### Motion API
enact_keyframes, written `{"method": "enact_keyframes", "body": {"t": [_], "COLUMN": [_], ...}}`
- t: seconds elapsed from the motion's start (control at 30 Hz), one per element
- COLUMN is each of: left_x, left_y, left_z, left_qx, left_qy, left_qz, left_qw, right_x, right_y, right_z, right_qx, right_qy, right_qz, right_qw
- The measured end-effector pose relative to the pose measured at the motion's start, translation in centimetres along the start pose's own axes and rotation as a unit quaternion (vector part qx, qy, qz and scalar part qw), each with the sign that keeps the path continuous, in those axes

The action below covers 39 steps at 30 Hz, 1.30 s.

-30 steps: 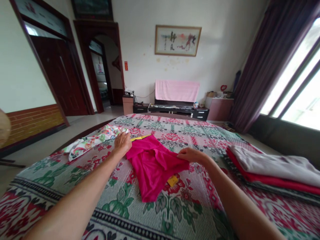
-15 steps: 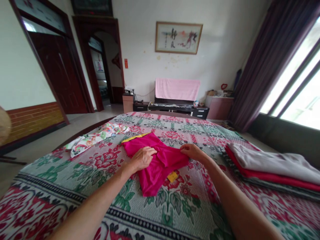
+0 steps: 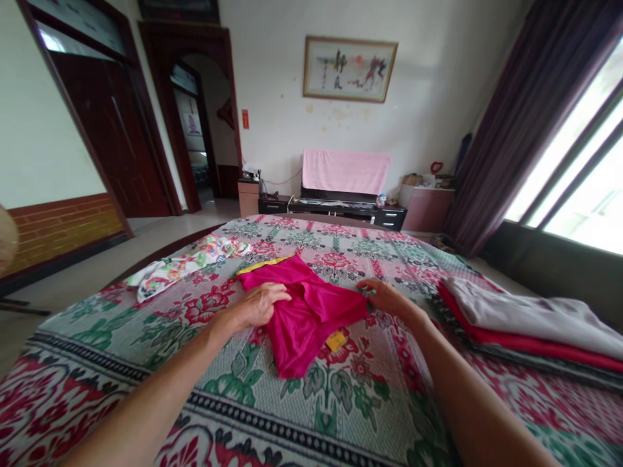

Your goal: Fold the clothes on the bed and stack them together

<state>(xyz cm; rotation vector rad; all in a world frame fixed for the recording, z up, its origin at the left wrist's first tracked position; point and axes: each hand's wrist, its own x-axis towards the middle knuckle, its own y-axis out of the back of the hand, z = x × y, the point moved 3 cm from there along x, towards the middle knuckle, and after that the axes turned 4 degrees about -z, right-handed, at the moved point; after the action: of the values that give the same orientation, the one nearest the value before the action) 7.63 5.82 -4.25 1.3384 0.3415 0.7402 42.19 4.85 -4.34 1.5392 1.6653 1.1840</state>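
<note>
A bright pink pair of underpants (image 3: 311,305) with a yellow waistband lies spread out, a little rumpled, on the flowered cloth. My left hand (image 3: 263,305) is over its left side, fingers loosely bent and reaching across the pink fabric; the fingertips show no fold gripped between them. Just off the right end of the garment, my right hand (image 3: 382,297) hovers with thumb and fingers apart and nothing in them. A small yellow tag or patch (image 3: 335,341) shows at the garment's lower right edge.
The flowered cloth (image 3: 335,402) covers a large round table. A white patterned garment (image 3: 189,266) lies at the left. Folded clothes (image 3: 530,321) are stacked at the right. Farther back stands a low black cabinet (image 3: 389,219), with a pink towel (image 3: 345,170) above it.
My left hand has drawn back a little to the left across the pink fabric. My right hand has let go of the garment's right edge and moved slightly right.
</note>
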Motion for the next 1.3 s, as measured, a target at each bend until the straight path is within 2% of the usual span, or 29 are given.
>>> {"method": "enact_keyframes", "body": {"t": [0.1,0.17,0.27,0.33,0.5,0.7,0.8,0.87,0.93,1.0,1.07,1.13,1.17,1.2,1.23,1.27,1.3], "left_x": [-1.6,-2.4,-2.9,-3.0,-2.6,-1.7,-1.4,-1.2,-0.9,-0.6,-0.4,-0.6,-0.8,-1.1,-1.3,-1.6,-1.8], "left_y": [0.8,1.3,1.9,1.9,1.2,0.4,0.5,0.8,1.3,1.7,2.0,1.8,1.6,1.4,1.3,1.2,1.3], "left_z": [0.3,1.0,2.3,3.2,4.9,5.1,4.3,3.1,1.5,-0.2,-2.2,-4.0,-4.7,-5.2,-5.7,-6.1,-6.4], "left_qx": [-0.010,-0.018,-0.011,0.000,0.024,0.054,-0.018,-0.114,-0.237,-0.363,-0.466,-0.521,-0.531,-0.527,-0.510,-0.479,-0.434], "left_qy": [0.024,0.040,0.055,0.042,-0.046,-0.064,-0.062,-0.029,0.017,0.066,0.151,0.270,0.323,0.364,0.393,0.413,0.426], "left_qz": [-0.057,-0.087,-0.123,-0.136,-0.109,-0.062,-0.057,-0.047,-0.026,0.032,0.137,0.245,0.279,0.296,0.298,0.291,0.277], "left_qw": [0.998,0.995,0.991,0.990,0.993,0.995,0.996,0.992,0.971,0.929,0.861,0.772,0.732,0.708,0.704,0.718,0.744], "right_x": [-0.7,-1.1,-1.3,-1.3,-0.8,-0.5,-0.5,0.1,1.4,3.6,6.4,9.2,10.4,11.4,12.1,12.5,12.7], "right_y": [0.2,0.3,0.4,0.3,-0.6,-0.9,-0.6,-0.2,0.1,0.4,0.3,-0.2,-0.7,-1.3,-2.0,-2.7,-3.4], "right_z": [-0.6,-1.3,-2.2,-2.7,-3.6,-4.7,-5.1,-5.4,-5.9,-6.9,-8.3,-9.3,-9.5,-9.7,-9.8,-9.7,-9.4], "right_qx": [0.015,0.023,0.033,0.041,0.026,-0.001,0.004,0.039,0.101,0.184,0.275,0.326,0.336,0.330,0.305,0.271,0.238], "right_qy": [0.052,0.055,0.060,0.075,0.147,0.169,0.146,0.107,0.069,0.052,0.038,-0.010,-0.041,-0.064,-0.084,-0.108,-0.129], "right_qz": [-0.086,-0.123,-0.146,-0.146,-0.148,-0.127,-0.129,-0.134,-0.141,-0.132,-0.089,0.001,0.046,0.072,0.084,0.090,0.089], "right_qw": [0.995,0.991,0.987,0.986,0.978,0.977,0.981,0.984,0.982,0.973,0.957,0.945,0.940,0.939,0.945,0.952,0.959]}}
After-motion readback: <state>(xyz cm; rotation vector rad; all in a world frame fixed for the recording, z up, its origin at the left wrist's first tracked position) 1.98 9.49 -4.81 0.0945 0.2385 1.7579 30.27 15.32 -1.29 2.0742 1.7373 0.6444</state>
